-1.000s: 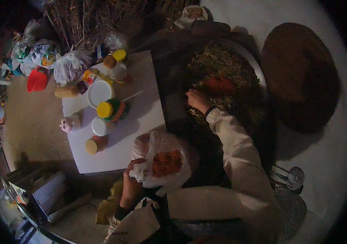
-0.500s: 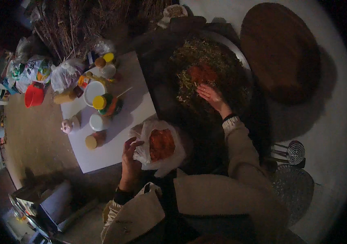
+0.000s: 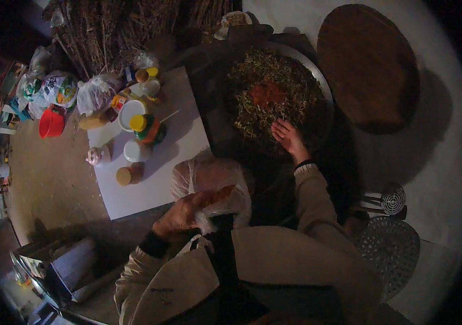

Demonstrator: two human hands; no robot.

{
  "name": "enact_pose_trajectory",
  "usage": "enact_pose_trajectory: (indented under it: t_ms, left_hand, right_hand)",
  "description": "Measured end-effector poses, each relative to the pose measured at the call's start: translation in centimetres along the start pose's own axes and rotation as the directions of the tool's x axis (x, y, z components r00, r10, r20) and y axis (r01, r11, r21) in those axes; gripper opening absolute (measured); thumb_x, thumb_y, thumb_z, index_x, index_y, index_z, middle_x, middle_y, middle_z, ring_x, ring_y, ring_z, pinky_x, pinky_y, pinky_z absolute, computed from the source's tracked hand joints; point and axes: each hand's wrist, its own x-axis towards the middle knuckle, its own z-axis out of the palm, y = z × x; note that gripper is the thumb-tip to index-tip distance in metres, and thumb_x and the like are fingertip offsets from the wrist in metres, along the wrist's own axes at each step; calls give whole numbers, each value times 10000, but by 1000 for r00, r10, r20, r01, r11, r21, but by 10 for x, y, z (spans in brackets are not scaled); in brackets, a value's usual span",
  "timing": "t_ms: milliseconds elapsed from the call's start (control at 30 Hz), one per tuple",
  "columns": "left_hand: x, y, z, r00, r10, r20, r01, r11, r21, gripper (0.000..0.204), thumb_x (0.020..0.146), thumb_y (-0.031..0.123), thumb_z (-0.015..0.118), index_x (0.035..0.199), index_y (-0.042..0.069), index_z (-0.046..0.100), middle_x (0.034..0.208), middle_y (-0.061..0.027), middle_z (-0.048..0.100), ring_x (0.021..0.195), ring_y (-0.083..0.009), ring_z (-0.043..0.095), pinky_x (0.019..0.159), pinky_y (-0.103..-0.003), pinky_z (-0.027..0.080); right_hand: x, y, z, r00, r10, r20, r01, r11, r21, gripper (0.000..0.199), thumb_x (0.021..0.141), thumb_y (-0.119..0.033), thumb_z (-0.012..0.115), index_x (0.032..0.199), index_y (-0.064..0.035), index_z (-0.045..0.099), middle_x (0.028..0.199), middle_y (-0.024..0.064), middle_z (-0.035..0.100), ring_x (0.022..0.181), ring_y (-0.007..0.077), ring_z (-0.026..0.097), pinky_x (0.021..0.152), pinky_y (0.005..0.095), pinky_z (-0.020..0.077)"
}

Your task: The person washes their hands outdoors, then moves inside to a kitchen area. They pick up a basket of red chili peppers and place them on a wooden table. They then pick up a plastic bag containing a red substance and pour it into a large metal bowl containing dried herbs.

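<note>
A clear plastic bag (image 3: 209,181) is gripped by the closed left hand (image 3: 183,214). The right hand (image 3: 288,138), fingers spread and empty, is laid on the greens (image 3: 274,103) in the wide pan (image 3: 325,95), ahead of the bag.

jars (image 3: 143,125) on board (image 3: 171,162), left of pan (image 3: 325,92).

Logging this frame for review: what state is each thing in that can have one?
Left hand: holding the clear plastic bag.
Clear plastic bag: open, reddish contents barely visible.
Right hand: fingers spread, resting on the greens.
Large pan: filled with chopped greens, red powder heaped in the middle, unmixed.
Round wooden lid: off the pan, lying flat beside it.
Yellow-capped jar: capped.
</note>
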Motion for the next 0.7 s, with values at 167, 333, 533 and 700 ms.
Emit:
enact_pose_trajectory:
  t_ms: [167,333,533,700]
  left_hand:
    - [12,-2,35,991,31,126,-71,943,325,614,914,364,616,1450,141,417,1489,-216,349,1377,-368,372,1061,-414,405]
    - [30,-41,76,979,112,170,-201,657,726,626,788,147,620,1397,144,476,1457,-233,361,1320,-492,354,1104,-484,335]
    - [39,-66,85,993,3,121,-51,915,399,425,862,112,553,1285,85,532,1336,-197,469,1219,-396,461,1031,-441,405]
    - [-20,-28,59,926,-310,-216,138,809,-571,404,962,117,424,1357,40,450,1316,-125,505,1188,-239,502,953,-329,436]
  right_hand:
    - [-7,-19,8,995,56,88,-74,974,216,580,949,-316,620,1417,-56,398,1444,159,415,1328,331,426,1127,447,432]
    - [-29,-33,29,995,-35,88,38,999,-33,544,918,-348,668,1335,-31,519,1304,146,558,1179,273,563,1006,422,477]
    - [-34,-35,43,990,89,-110,-128,897,-423,449,961,-343,599,1299,-48,573,1254,122,621,1093,225,622,958,372,494]
    - [-32,-47,49,997,30,73,-7,956,-292,444,961,-312,594,1325,-60,556,1236,107,626,1144,228,596,1005,391,464]
